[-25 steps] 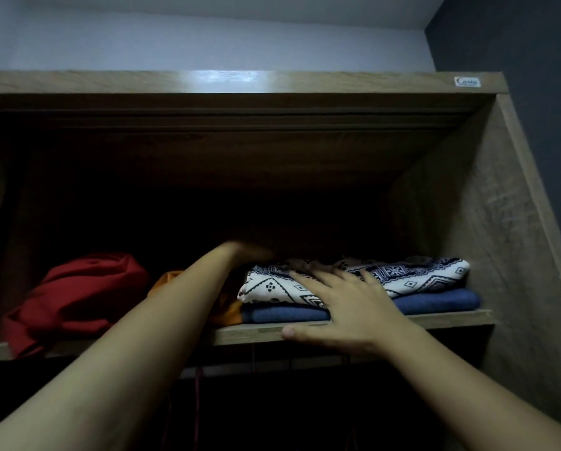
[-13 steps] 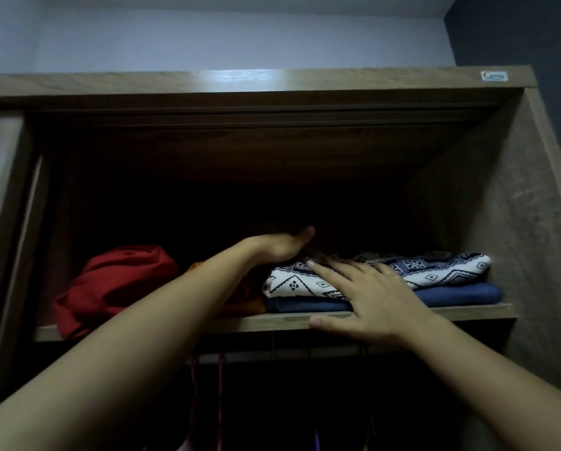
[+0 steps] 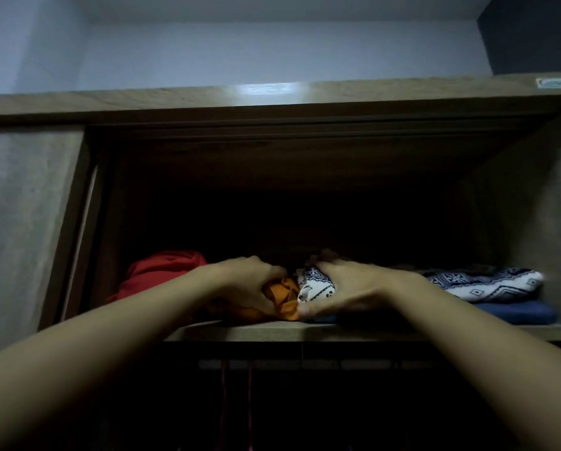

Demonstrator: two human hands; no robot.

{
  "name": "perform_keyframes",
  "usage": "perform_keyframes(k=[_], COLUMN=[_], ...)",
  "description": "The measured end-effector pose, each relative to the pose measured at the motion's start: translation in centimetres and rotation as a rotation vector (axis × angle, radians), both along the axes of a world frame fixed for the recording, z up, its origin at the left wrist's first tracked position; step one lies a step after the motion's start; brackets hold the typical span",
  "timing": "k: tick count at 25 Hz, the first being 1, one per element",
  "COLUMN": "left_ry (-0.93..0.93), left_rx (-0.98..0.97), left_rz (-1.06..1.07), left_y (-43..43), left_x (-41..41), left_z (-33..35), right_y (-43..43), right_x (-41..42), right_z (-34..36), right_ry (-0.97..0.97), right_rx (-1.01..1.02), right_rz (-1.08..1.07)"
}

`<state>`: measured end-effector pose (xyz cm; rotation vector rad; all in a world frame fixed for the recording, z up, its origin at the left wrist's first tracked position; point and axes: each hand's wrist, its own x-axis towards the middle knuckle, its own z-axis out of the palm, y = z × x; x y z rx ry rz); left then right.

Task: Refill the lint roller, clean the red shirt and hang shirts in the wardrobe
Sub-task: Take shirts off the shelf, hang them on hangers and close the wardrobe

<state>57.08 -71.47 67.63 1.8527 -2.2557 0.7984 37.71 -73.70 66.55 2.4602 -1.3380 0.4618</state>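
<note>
- Orange garment (image 3: 282,297) clenched in the left hand (image 3: 253,288) on the wardrobe shelf (image 3: 305,332).
- Right hand (image 3: 354,288), fingers (image 3: 324,266) closed, grasps the patterned shirt (image 3: 481,284).
- Red shirt (image 3: 162,271) lies left.

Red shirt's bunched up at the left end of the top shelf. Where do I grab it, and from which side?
Take the red shirt by its rounded front bulge, reaching straight in from the open front over the shelf edge. It is a loose heap, so fingers can likely pinch any fold; the left hand is closest, but grips the orange garment.

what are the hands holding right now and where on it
Left hand clutches the bunched orange garment at its front. Right hand grips the left end of the patterned white folded cloth, fingers on top, thumb below.
</note>
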Motion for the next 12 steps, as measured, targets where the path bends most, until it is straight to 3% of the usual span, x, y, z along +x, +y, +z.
perform_keyframes(k=[3,7,8,12], left_ry=[0.075,0.466,0.483,0.22], left_rx=[-0.214,-0.495,-0.551,-0.742], left_rz=[-0.132,-0.274,-0.306,-0.307], left_y=[-1.4,-1.9,-1.8,-1.0], left_x=[1.2,2.9,2.9,2.6], left_z=[0.5,2.5,3.0,4.6], right_y=[-0.5,-0.7,-0.7,-0.7], right_x=[-0.4,-0.8,-0.7,-0.7], right_z=[-0.6,-1.6,-1.7,-1.8], right_ry=[0.031,-0.003,0.003,0.059], right_rx=[0.017,-0.011,-0.022,-0.043], right_rz=[0.022,0.034,0.034,0.01])
